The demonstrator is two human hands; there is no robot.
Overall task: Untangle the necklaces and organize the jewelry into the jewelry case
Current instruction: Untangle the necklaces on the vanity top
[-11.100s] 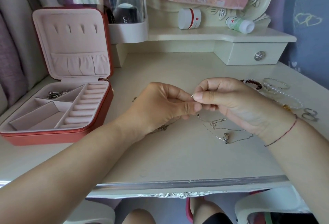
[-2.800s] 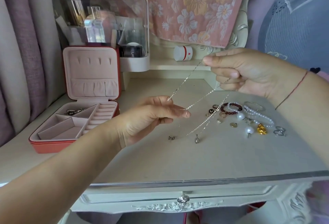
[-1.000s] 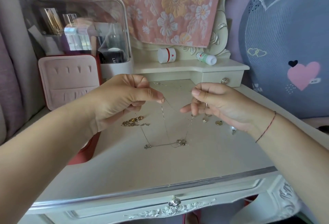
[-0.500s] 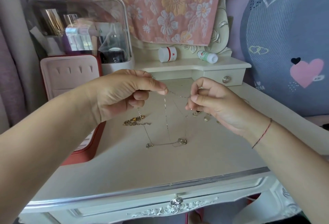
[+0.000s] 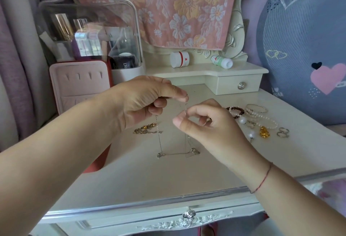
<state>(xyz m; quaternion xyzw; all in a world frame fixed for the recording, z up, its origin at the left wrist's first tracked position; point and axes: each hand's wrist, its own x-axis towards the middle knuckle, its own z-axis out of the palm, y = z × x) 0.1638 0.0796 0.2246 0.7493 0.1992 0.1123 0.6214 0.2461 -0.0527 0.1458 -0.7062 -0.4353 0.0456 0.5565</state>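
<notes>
My left hand pinches a thin silver necklace chain between thumb and forefinger, above the table. Just below and to the right, my right hand pinches the same chain. The chain hangs in loops, and its lower part with small pendants lies on the tabletop. A gold-toned chain lies under my left hand. The red jewelry case stands open at the left, its pink lid upright; my left arm hides its tray. Bracelets, pearls, a gold charm and rings lie at the right.
A clear cosmetics organizer stands behind the case. A white jar and a small bottle lie on a raised shelf with a small drawer. A grey heart-print cushion fills the right side. The table's front edge is near.
My right hand has come closer to my left and lower on the chain, now pinching it just under my left fingertips. The camera view shifted slightly, showing the jewelry at the right again.
</notes>
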